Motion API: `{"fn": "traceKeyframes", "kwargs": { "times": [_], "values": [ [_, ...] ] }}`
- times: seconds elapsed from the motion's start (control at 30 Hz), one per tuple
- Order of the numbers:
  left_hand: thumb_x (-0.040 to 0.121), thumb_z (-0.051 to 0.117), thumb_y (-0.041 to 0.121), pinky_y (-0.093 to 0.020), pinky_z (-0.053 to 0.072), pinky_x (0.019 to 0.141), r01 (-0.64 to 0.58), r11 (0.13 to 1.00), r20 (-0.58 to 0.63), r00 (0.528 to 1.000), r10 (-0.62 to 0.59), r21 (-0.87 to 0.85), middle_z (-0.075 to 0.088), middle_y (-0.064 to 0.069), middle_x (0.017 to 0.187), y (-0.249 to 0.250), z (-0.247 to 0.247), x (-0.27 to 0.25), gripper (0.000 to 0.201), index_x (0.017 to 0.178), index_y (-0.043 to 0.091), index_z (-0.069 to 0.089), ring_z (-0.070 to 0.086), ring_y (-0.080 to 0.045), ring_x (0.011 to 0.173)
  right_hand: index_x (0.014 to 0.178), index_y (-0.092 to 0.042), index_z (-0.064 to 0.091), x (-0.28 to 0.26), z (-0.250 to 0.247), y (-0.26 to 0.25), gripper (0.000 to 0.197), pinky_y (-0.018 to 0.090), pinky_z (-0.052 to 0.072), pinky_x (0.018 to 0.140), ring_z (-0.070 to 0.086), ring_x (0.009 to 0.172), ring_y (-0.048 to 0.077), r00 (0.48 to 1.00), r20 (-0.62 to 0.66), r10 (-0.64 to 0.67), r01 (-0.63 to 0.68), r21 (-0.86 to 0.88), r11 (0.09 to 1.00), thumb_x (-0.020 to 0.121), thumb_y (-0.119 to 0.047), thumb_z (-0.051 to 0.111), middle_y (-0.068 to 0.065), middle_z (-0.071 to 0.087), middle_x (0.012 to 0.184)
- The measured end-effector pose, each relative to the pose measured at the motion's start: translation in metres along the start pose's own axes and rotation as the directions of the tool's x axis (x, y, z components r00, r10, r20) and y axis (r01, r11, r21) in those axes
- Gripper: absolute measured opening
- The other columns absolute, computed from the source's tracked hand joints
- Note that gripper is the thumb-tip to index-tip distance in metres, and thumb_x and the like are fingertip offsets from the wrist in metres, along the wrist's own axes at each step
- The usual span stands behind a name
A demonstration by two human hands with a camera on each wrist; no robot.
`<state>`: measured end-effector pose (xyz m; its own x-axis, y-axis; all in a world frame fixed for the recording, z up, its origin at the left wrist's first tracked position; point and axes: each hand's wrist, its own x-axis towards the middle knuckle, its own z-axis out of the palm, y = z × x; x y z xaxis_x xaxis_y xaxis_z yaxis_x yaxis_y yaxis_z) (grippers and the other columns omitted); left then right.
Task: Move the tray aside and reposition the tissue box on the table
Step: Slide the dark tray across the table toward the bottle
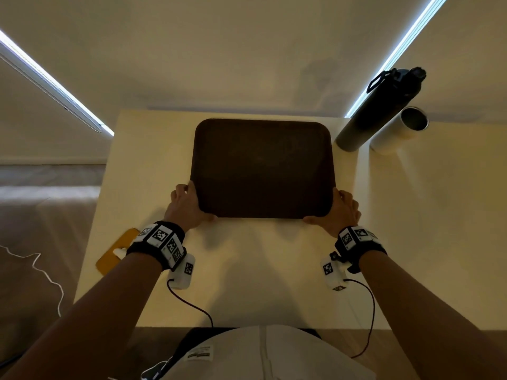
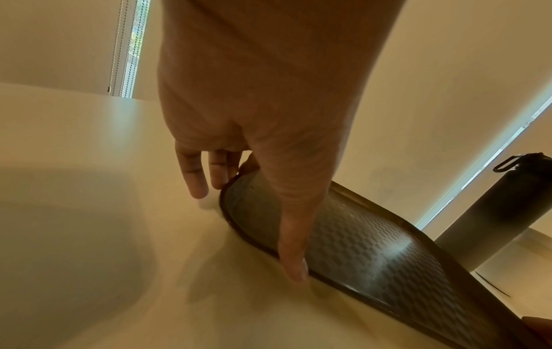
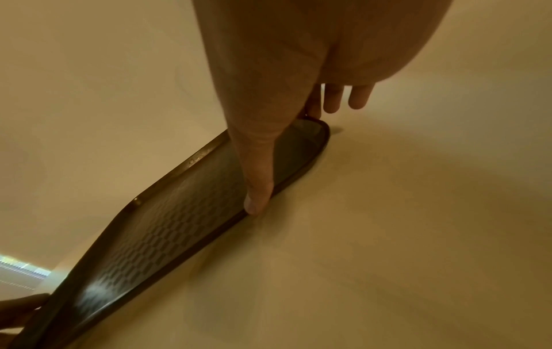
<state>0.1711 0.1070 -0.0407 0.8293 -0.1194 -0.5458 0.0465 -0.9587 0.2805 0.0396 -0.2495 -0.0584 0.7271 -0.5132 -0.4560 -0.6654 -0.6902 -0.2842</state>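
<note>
A dark brown tray (image 1: 263,168) with a checkered surface lies flat on the cream table (image 1: 247,270). My left hand (image 1: 189,207) holds its near left corner, thumb along the near rim and fingers down the left side. My right hand (image 1: 340,212) holds the near right corner the same way. The wrist views show each thumb lying on the tray (image 2: 373,255) (image 3: 167,226) rim, with the fingers of the left hand (image 2: 254,141) and right hand (image 3: 269,94) at its outer edge. A yellow tissue box (image 1: 115,252) sits at the table's left edge, partly hidden by my left wrist.
A tall dark bottle (image 1: 381,108) (image 2: 502,212) and a white tumbler (image 1: 400,130) stand at the table's far right, just beyond the tray's far right corner. The table's left edge drops to the floor. Cables trail from both wrists over the near edge.
</note>
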Motion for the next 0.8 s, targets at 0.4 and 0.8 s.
{"fn": "traceKeyframes", "kwargs": {
  "times": [0.4,0.8],
  "values": [
    [0.068,0.079,0.062,-0.054,0.027,0.114,-0.029,0.997,-0.008,1.000,0.030,0.076,0.023,-0.020,0.157,-0.001,0.000,-0.006,0.124,0.157,0.012,0.009,0.028,-0.042,0.142,0.150,-0.019,0.021,-0.003,-0.006,-0.002,0.117,0.055,0.025,0.113,0.019,0.138,0.038,1.000,0.011,-0.017,0.017,-0.003,1.000,0.059,-0.059,0.083,0.010,0.019,0.153],
    [0.095,0.056,0.048,-0.046,0.041,0.108,-0.452,0.889,-0.289,0.863,0.414,-0.077,0.050,-0.003,0.144,-0.056,-0.043,-0.102,0.057,0.143,0.020,0.048,0.048,-0.020,0.131,0.145,-0.029,0.033,-0.067,-0.009,-0.087,0.087,0.049,0.019,0.114,0.016,0.139,0.028,0.828,0.028,-0.560,0.558,0.061,0.828,0.073,-0.055,0.075,0.003,0.024,0.151]
  ]
}}
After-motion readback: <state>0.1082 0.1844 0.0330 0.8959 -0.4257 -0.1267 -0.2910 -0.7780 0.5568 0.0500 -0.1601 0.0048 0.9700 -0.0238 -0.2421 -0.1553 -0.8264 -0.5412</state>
